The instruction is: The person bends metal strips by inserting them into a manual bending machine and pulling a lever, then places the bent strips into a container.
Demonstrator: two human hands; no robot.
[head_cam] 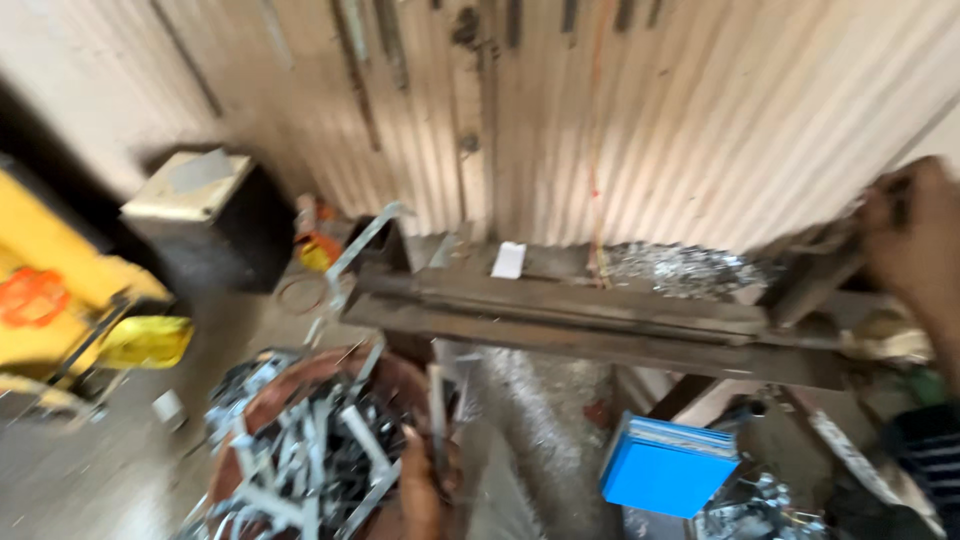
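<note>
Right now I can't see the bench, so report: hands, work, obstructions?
Right hand gripping the lever on the bench. Left hand on the bowl of metal strips. Nothing between.

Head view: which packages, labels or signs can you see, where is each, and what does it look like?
Blue box: low right, under the bench, flat, rectangular, bright blue.
White slip: on the metal bench, small, rectangular, white.
Yellow bag: left floor, crumpled, yellow.
Dark box: upper left, pale top.

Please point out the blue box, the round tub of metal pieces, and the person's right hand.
blue box (665, 478), head view, front face.
round tub (300, 375), head view, far rim.
right hand (915, 225), head view, back of hand.
</note>
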